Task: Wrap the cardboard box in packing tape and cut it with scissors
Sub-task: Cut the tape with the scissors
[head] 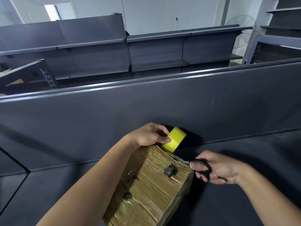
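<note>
Cut step in hand. The cardboard box [151, 181] lies on the dark surface [244, 201], its far end near the surface's back edge and its top already shiny with tape. Left hand [149, 136] pinches the yellow tape roll [175, 139] just off the box's far end, thumb on the roll's outer face. Right hand [221, 168] holds the black scissors [202, 168], fingers through the loops, tips at the box's far right corner where the strip leaves the cardboard. Glare and tape mostly hide the blades — can't tell how far apart they stand, probably partly open.

To do it well:
- Pull the roll away from the box so the strip is taut — slack tape folds and sticks to the blades.
- Cut close to the box's edge, square across the strip, in one full snip, no nibbling.
- Left thumb clear of the blade line.
- After the cut, press the loose tail onto the cardboard and fold over the roll's free end so it can be found again.
</note>
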Action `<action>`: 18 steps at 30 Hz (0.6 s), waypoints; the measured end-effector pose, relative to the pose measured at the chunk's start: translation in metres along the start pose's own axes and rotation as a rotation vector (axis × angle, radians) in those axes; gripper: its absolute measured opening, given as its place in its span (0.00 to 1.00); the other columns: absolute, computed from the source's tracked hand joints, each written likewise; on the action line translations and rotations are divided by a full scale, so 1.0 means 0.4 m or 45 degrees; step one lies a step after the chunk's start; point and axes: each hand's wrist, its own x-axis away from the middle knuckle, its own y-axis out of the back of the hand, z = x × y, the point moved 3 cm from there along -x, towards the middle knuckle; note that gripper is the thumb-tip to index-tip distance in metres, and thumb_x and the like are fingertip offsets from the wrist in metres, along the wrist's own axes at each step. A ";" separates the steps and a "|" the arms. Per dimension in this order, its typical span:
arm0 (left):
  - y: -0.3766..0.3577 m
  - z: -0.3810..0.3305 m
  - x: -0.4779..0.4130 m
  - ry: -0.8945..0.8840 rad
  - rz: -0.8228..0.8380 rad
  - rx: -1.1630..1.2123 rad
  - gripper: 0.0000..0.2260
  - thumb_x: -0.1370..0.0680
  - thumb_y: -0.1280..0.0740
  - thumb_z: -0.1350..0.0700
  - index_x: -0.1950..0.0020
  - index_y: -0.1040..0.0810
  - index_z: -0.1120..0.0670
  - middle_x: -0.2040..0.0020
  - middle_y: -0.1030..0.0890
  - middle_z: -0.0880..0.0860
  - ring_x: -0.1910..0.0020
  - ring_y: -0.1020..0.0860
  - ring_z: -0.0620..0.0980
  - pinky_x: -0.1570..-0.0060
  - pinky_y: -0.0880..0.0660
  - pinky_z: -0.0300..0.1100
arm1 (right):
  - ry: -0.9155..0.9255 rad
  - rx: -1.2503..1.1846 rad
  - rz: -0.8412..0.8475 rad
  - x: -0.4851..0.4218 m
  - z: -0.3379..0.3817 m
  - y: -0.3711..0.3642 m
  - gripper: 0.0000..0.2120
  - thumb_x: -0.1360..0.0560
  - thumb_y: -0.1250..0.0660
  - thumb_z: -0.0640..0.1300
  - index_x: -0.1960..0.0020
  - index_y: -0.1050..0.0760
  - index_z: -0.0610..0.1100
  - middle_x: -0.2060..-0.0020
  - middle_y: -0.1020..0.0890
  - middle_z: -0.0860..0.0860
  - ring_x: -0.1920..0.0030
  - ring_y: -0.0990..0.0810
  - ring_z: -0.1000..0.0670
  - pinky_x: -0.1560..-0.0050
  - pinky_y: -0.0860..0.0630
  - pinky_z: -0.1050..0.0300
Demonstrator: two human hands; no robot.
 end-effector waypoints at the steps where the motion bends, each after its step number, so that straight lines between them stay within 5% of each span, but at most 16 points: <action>1: 0.000 0.002 -0.001 -0.007 -0.004 0.004 0.02 0.22 0.26 0.55 0.53 0.18 0.51 0.61 0.19 0.43 0.61 0.23 0.38 0.54 0.29 0.34 | 0.003 -0.004 -0.001 0.000 -0.002 0.001 0.28 0.41 0.20 0.68 0.67 0.21 0.43 0.74 0.24 0.46 0.82 0.37 0.56 0.84 0.43 0.66; 11: -0.003 0.008 0.000 -0.043 -0.009 0.080 0.02 0.21 0.27 0.57 0.52 0.19 0.53 0.58 0.21 0.52 0.58 0.24 0.46 0.53 0.27 0.39 | -0.146 0.169 -0.021 0.032 -0.081 0.037 0.16 0.38 0.21 0.58 0.66 0.20 0.47 0.71 0.22 0.47 0.80 0.37 0.57 0.79 0.43 0.66; 18: -0.003 0.011 -0.001 -0.059 -0.001 0.081 0.03 0.21 0.27 0.56 0.53 0.19 0.53 0.59 0.21 0.51 0.59 0.25 0.46 0.54 0.28 0.41 | -0.303 0.786 -0.422 0.017 -0.115 0.043 0.25 0.45 0.19 0.65 0.70 0.25 0.47 0.75 0.23 0.55 0.72 0.30 0.57 0.72 0.37 0.61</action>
